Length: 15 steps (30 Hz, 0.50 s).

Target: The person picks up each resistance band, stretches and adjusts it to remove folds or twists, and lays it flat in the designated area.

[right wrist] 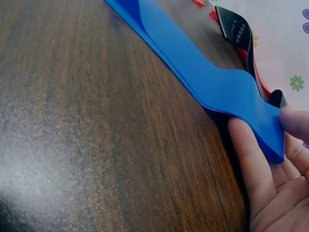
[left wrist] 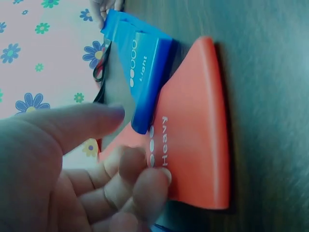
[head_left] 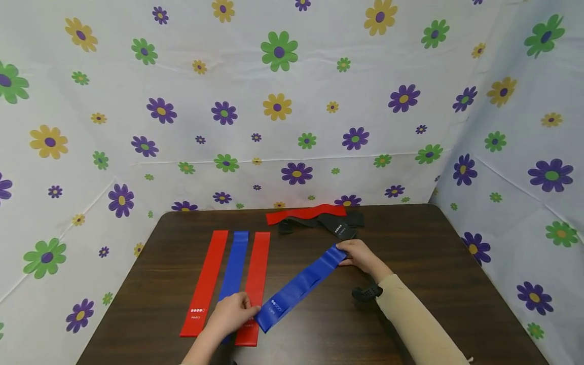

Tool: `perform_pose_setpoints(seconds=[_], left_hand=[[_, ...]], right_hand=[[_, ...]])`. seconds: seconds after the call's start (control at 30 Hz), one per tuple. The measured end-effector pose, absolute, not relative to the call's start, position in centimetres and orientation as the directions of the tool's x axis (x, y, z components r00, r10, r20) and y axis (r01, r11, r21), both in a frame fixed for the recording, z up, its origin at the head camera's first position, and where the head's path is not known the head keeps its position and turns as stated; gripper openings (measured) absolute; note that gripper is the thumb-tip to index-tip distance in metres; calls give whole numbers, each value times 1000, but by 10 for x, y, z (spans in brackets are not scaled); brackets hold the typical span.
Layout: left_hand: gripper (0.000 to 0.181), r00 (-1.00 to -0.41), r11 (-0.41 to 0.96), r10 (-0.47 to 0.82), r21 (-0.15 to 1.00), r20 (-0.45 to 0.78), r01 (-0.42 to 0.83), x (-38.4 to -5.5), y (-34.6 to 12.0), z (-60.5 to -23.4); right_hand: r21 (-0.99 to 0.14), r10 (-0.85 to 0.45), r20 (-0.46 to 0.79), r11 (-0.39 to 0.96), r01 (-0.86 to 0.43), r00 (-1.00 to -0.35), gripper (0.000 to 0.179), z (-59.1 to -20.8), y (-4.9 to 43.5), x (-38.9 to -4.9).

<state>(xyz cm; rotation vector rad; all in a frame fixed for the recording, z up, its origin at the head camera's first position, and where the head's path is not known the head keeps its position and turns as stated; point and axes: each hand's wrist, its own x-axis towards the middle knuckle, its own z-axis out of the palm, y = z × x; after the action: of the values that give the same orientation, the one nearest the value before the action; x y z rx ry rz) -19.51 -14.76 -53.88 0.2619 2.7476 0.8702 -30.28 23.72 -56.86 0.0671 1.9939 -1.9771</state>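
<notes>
A blue resistance band (head_left: 301,286) marked "Light" slants across the middle of the table. Its far end is pinched by my right hand (head_left: 360,256), thumb on top and fingers beneath, and that end bends upward in the right wrist view. At the near end is my left hand (head_left: 230,314), its thumb and fingers apart beside the band's corner (left wrist: 145,121). Under the left hand lies a red band (head_left: 259,263) marked "Heavy", which the blue corner overlaps. Another blue band (head_left: 235,258) lies flat beside it, partly hidden by the left hand.
Farther left lies another red "Heavy" band (head_left: 210,279), parallel to the row. Along the table's back edge are a crumpled black band (head_left: 342,228) and a red band (head_left: 305,215) behind it. Flowered cloth (head_left: 292,137) hangs behind the dark wooden table (head_left: 424,289) and at its sides.
</notes>
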Motion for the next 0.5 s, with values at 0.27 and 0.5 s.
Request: perform_pose_setpoints(seconds=[0.27, 0.5], left_hand=[[48, -915, 773, 195, 630, -354, -79, -188, -150, -538], [47, -900, 720, 204, 682, -385, -129, -187, -151, -538]], right_hand=[[-953, -135, -303, 69, 296, -944, 41, -566, 234, -303], [-941, -128, -339, 51, 335, -932, 49, -565, 233, -305]])
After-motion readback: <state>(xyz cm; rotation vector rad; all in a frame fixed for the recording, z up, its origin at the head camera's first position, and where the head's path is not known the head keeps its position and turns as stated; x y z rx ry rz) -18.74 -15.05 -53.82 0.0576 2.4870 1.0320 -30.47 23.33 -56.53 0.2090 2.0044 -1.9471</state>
